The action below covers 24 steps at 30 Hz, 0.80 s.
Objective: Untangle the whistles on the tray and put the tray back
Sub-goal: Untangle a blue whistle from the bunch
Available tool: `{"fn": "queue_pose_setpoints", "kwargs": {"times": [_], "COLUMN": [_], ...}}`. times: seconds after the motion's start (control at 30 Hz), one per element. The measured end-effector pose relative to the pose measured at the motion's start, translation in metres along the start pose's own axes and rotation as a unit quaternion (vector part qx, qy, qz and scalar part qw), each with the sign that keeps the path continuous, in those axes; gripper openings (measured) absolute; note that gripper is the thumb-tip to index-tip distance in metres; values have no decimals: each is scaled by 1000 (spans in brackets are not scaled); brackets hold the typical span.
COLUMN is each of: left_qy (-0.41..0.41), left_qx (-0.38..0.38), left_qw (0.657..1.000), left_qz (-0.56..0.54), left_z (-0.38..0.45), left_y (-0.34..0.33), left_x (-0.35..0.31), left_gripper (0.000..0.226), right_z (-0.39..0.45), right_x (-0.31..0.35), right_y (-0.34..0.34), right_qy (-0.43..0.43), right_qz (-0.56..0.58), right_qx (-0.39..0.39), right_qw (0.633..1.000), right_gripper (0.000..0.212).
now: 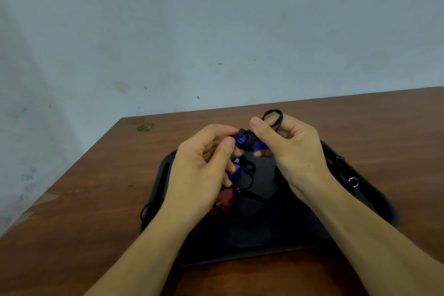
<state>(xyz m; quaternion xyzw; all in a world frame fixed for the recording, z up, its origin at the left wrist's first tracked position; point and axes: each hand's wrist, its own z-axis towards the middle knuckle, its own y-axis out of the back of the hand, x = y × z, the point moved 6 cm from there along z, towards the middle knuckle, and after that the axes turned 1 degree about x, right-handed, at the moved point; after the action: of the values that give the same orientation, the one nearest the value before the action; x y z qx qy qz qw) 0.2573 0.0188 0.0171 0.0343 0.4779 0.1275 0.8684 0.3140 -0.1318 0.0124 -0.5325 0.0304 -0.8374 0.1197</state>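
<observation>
Blue whistle, black cord-wrapped, between both hands.

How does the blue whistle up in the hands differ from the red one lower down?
The blue whistle is lifted above the tray, held between the left hand and the right hand, with black cord wound around it. The red whistle sits lower, beside the left wrist, ungripped. Both have black cords attached.

Plain indoor room: scuffed pale wall, bare wooden table; kind of room unclear.
</observation>
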Motion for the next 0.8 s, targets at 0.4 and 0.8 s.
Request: {"fn": "queue_pose_setpoints", "kwargs": {"times": [0.4,0.8], "left_qy": [-25,21], "left_qx": [-14,-14], "left_qw": [999,997], "left_qz": [36,-70], "left_z": [0,-6], "left_y": [7,-12], "left_x": [-8,-4], "left_gripper": [16,19], "right_z": [-7,-16], "right_x": [-5,-10], "right_y": [-9,-20], "right_qy": [-71,-135], "right_qz": [51,98], "right_qx": [25,-1], "right_qw": [996,986], "right_gripper": [21,32]}}
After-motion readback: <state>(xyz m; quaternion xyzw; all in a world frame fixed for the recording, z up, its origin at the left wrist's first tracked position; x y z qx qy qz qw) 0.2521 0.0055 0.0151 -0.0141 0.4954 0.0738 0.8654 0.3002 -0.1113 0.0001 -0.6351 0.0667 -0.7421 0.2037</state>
